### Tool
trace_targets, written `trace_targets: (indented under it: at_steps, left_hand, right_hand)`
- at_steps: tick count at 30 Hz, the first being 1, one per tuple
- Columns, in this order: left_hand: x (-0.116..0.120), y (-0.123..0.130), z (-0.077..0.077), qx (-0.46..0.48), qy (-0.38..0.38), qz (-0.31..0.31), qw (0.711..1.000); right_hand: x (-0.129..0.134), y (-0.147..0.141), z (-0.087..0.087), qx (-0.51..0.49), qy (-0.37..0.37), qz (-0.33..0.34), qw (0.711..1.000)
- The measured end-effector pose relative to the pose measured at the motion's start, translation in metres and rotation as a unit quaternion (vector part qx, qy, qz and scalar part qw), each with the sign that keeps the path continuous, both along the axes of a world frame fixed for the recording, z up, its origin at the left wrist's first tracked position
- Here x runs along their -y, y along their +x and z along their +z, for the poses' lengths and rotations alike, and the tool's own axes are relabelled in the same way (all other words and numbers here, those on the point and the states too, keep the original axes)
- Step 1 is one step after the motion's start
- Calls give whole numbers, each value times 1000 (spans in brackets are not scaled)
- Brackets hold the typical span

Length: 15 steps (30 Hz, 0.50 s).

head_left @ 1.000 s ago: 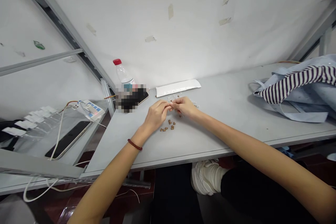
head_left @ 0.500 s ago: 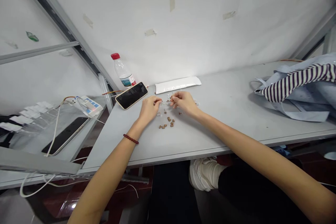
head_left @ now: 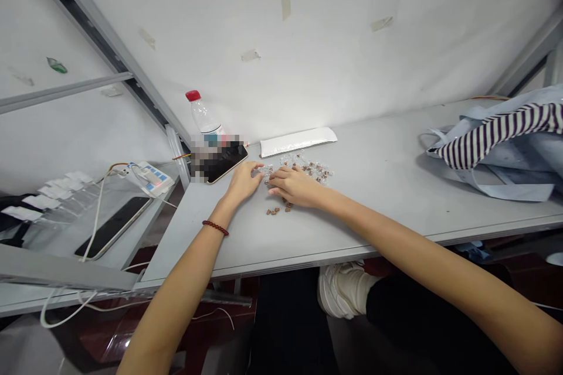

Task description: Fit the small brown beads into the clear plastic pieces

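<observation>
Left hand (head_left: 246, 180) and right hand (head_left: 297, 186) are held loosely open, most clear pieces (head_left: 318, 172) being spread just beyond the nearer right.

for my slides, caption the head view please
Left hand and right hand among brown pieces and clear bits on a grey desk.
</observation>
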<state>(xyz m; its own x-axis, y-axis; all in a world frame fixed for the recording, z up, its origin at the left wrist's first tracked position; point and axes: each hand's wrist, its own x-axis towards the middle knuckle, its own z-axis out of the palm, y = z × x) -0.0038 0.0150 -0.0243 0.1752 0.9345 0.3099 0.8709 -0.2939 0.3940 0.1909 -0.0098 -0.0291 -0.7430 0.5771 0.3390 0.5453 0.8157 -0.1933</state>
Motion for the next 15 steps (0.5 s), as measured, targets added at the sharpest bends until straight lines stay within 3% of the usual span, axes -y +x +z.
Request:
trace_targets:
  at_steps: [4, 9, 15]
  left_hand:
    - [-3, -3, -4, -17, 4, -24, 1000]
    - [-5, -4, -8, -30, -3, -29, 999]
    - [-2, -4, -7, -34, -38, -21, 998]
  right_hand:
    - [-8, 5, 2, -12, -18, -41, 999]
    - [-14, 14, 10, -86, -78, -44, 992]
    - [-11, 21, 24, -98, -220, 27, 970]
